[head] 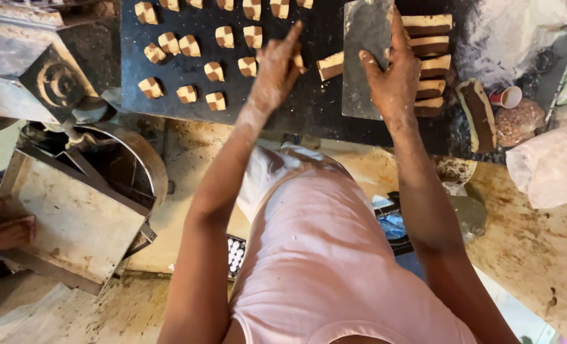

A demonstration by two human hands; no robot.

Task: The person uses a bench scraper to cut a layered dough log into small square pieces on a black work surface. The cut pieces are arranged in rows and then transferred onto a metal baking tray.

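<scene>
Flat grey metal scraper blade (365, 57) gripped upright by right hand (393, 79), edge set against striped brown-and-cream dough logs (429, 62). Checkered brown-and-cream dough piece (297, 61) pinched by left hand (276, 71), beside rows of cut checkered squares (215, 71) spaced apart on black tray (169, 105).

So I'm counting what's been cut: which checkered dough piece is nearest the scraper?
The longer checkered piece lying alone just left of the metal scraper, beside the left hand; the other small squares sit farther left in rows.
</scene>
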